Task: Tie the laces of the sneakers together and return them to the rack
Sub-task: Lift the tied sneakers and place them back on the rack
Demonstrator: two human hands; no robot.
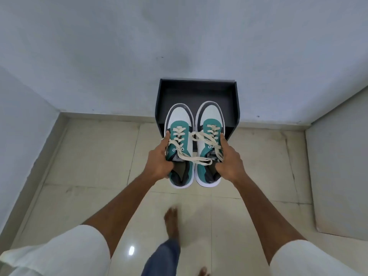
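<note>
Two teal, white and grey sneakers are held side by side in the air, toes pointing away from me. My left hand (160,159) grips the left sneaker (179,124) by its outer side and collar. My right hand (229,158) grips the right sneaker (212,118) the same way. Cream laces (196,159) run across the gap from one shoe to the other, joining the pair. Just beyond and below the toes stands the dark rack (199,92), an open black box against the wall, its top shelf bare.
White walls close in on the left (23,120), back and right (338,166), forming a narrow alcove. The floor is glossy beige tile (95,156). My bare foot (171,218) and jeans leg are below the shoes, mid-step.
</note>
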